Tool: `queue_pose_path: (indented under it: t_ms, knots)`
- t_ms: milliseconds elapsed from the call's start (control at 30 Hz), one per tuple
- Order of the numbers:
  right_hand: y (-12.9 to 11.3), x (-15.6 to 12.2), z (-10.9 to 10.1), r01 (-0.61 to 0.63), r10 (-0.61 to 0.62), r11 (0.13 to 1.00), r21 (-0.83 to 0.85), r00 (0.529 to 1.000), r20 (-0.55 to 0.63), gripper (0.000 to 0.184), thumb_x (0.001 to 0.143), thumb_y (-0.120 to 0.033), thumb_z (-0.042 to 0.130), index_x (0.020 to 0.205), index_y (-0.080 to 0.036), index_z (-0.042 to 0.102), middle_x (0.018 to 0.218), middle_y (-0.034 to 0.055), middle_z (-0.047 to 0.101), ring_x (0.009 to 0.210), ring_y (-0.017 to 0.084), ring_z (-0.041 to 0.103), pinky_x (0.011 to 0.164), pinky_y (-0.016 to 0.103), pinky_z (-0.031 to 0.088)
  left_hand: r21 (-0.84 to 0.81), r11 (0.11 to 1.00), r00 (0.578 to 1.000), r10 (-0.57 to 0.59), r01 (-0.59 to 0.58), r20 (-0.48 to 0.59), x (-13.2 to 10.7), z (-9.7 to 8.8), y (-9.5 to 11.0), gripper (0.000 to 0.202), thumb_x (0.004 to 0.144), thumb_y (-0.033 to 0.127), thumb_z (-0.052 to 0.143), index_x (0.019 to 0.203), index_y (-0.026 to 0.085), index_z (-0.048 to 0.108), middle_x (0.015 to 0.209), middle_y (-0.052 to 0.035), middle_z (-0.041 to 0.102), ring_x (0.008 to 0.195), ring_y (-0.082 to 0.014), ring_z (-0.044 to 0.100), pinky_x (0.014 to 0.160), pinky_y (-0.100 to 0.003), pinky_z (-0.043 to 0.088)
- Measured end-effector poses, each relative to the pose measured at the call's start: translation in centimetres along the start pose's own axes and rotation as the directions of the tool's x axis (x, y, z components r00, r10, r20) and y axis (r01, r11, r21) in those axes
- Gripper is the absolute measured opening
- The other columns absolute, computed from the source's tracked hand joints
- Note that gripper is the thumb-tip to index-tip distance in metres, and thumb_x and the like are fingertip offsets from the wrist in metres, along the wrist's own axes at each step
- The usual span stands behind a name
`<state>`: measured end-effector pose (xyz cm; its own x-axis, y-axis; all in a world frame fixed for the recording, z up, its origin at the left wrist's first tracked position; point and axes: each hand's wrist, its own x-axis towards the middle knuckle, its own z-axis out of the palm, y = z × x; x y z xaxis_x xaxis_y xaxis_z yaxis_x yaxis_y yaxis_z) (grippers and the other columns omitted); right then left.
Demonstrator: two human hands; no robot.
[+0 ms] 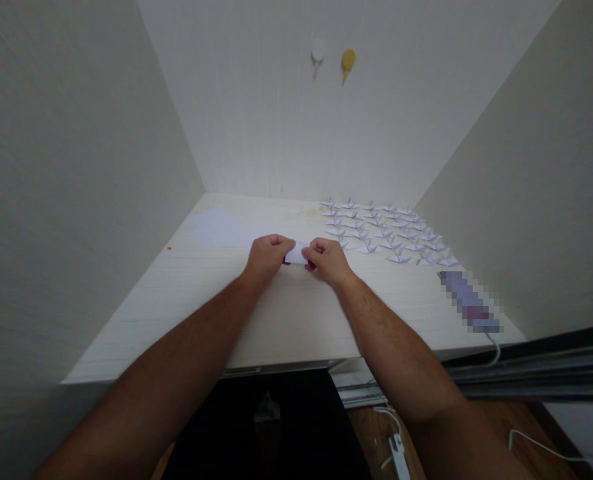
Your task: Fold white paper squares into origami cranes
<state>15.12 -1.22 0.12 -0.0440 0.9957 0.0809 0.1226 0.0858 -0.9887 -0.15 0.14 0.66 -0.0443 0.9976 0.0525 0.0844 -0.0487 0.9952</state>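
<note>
A small white piece of paper (296,253) lies on the pale wooden table (286,313), pinched between both my hands. My left hand (267,257) is curled closed on its left end. My right hand (327,259) is curled closed on its right end. The fingertips of both press the paper near the table top, and most of the sheet is hidden under them.
Several folded white paper cranes (386,233) stand in rows at the back right of the table. A stack of pale paper sheets (221,227) lies at the back left. A blurred dark object (469,303) with a cable lies near the right edge. Walls enclose three sides.
</note>
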Motion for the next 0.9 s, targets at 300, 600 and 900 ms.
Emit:
queue_pose_path:
  t_ms: [300, 600, 900]
  knots:
    - [0.02, -0.19, 0.00, 0.083, -0.086, 0.994, -0.064, 0.995, -0.041, 0.024, 0.069, -0.036, 0.067, 0.061, -0.018, 0.053, 0.047, -0.0031, 0.055, 0.042, 0.009, 0.051, 0.041, 0.019, 0.033, -0.107, 0.994, 0.974, -0.006, 0.031, 0.225, -0.06, -0.10, -0.30, 0.029, 0.061, 0.037, 0.077, 0.068, 0.014, 0.061, 0.065, -0.0004, 0.062, 0.059, -0.0113, 0.057, 0.056, -0.024, 0.050]
    - [-0.06, -0.15, -0.25, 0.085, -0.085, 0.996, 0.032, 0.996, 0.010, 0.022, 0.066, -0.034, 0.070, 0.062, -0.018, 0.055, 0.049, -0.0026, 0.058, 0.043, 0.009, 0.049, 0.045, 0.021, 0.036, -0.156, 0.986, 0.983, -0.029, 0.058, 0.182, 0.04, -0.23, -0.38, 0.027, 0.059, 0.034, 0.076, 0.061, 0.017, 0.056, 0.060, 0.0012, 0.058, 0.055, -0.0111, 0.055, 0.054, -0.024, 0.047]
    - [-0.05, -0.43, -0.42, 0.126, -0.114, 0.975, -0.185, 0.991, 0.075, 0.026, 0.071, -0.038, 0.065, 0.058, -0.018, 0.054, 0.047, -0.0046, 0.051, 0.045, 0.008, 0.042, 0.044, 0.021, 0.028, -0.035, 0.999, 0.974, -0.010, 0.018, 0.227, -0.06, -0.54, -0.03, 0.022, 0.059, 0.032, 0.075, 0.058, 0.016, 0.059, 0.053, 0.0038, 0.055, 0.051, -0.0093, 0.048, 0.051, -0.022, 0.037]
